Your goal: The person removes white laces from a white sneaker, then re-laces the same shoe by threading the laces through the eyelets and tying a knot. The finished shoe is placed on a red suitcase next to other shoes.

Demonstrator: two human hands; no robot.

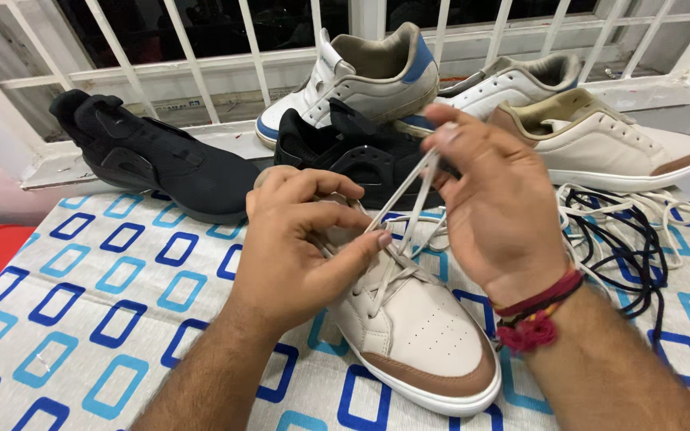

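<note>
Where a white cloth [81, 319] patterned with blue rectangles covers the surface, a barred window [201, 56] and its sill close the upper frame. Open cloth lies at lower left; loose laces [632, 239] crowd the right edge. At centre bottom sits the cream sneaker [417, 327], long axis running from upper left to lower right, brown toe toward the bottom right. The left hand [297, 247] pinches its lacing closed, while the right hand [497, 207] grips the lace [409, 199] taut. Black shoes [161, 160] and white sneakers [600, 144] line the sill.
</note>
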